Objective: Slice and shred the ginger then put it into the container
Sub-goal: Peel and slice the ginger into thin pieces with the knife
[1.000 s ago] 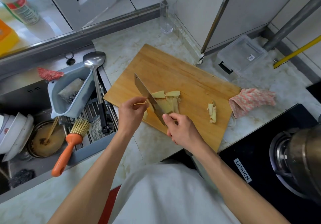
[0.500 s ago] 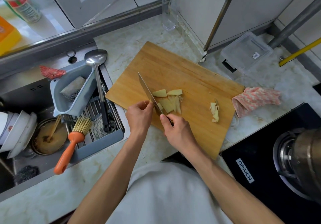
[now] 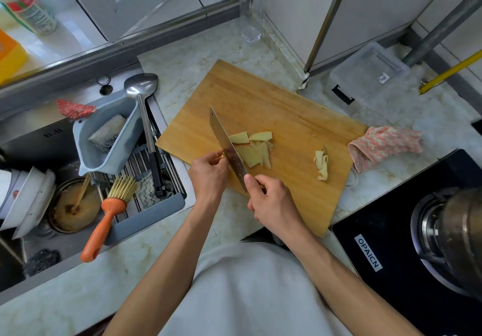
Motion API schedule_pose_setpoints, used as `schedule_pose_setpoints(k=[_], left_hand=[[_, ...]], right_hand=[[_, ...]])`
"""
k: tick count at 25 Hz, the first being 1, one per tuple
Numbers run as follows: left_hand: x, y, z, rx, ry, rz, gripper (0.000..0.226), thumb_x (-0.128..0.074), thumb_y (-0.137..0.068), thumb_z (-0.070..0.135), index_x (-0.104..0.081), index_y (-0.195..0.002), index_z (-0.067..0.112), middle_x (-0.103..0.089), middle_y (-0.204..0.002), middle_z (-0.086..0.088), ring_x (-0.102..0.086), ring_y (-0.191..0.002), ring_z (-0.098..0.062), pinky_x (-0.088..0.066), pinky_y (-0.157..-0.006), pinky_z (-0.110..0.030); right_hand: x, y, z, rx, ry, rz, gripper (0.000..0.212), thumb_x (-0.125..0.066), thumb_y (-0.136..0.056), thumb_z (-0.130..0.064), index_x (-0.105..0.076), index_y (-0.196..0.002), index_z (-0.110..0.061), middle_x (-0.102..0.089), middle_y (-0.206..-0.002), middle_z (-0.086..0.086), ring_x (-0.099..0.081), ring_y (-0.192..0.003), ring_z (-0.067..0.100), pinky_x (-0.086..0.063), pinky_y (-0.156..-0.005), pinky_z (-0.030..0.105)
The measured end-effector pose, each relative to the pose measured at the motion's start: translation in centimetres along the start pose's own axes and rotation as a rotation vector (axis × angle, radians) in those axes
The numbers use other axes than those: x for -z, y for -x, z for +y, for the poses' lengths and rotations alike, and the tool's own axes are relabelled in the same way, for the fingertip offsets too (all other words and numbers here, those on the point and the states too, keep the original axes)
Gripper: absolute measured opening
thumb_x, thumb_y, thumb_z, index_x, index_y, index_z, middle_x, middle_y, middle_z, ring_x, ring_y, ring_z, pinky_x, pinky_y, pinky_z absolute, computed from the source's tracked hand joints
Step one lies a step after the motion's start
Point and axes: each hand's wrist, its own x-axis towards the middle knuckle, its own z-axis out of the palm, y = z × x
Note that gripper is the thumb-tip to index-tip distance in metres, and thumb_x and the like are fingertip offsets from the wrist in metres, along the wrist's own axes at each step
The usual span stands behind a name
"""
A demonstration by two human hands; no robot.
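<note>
Head view: right hand grips cleaver; left hand pinches ginger, fingers best kept tucked back.

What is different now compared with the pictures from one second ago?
The left hand moved in against the knife blade, and the blade lies flatter toward the board. The right hand keeps its grip on the handle. The ginger slices, the small pile and the container stayed put.
</note>
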Motion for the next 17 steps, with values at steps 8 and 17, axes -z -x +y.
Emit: schedule_pose_setpoints(k=[8,17], left_hand=[[0.0,0.1,0.2,-0.001,0.021,0.000,0.021,-0.065,-0.089,0.015,-0.077,-0.106,0.016,-0.075,-0.093,0.000,-0.069,-0.084,-0.011,-0.056,-0.076,-0.024],[0.0,0.6,0.5,-0.029,0.006,0.004,0.019,-0.064,-0.089,0.012,-0.079,-0.099,0.017,-0.062,-0.067,0.018,-0.060,-0.064,0.001,-0.044,-0.052,-0.007]], right_hand=[[-0.4,0.3,-0.4,0.032,0.005,0.020,0.051,-0.046,-0.104,-0.043,-0.052,-0.077,0.000,-0.059,-0.067,0.023,-0.053,-0.064,0.039,-0.047,-0.057,0.047],[-1.2,0.5,-1.0,0.060,0.066,0.049,0.048,-0.049,-0.104,-0.034,-0.034,-0.061,-0.017,-0.033,-0.048,-0.006,-0.034,-0.048,0.013,-0.025,-0.046,0.025]])
